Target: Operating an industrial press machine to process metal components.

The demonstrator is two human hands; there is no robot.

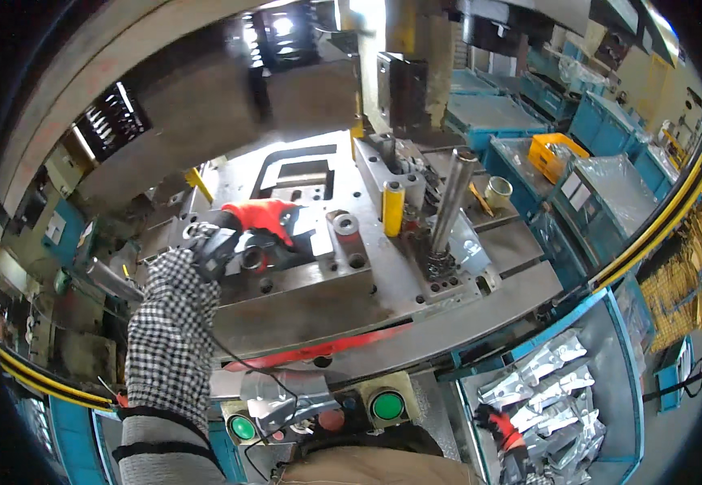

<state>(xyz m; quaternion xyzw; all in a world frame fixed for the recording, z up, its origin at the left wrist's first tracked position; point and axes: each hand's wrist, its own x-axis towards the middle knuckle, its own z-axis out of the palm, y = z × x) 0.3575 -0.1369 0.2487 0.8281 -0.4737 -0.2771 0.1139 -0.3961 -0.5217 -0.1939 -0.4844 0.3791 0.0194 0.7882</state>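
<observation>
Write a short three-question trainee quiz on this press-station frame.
1. True or false: the left hand rests on the metal die plate.
2. What colour are the two round buttons at the front edge? A red, B green, C yellow.
3. Where does the right hand reach?

Key: 1 true. 2 B. 3 Into the blue bin of shiny metal parts at the lower right.

Matt grey steel die plate (302, 315), checked cloth sleeve (169, 339)
</observation>
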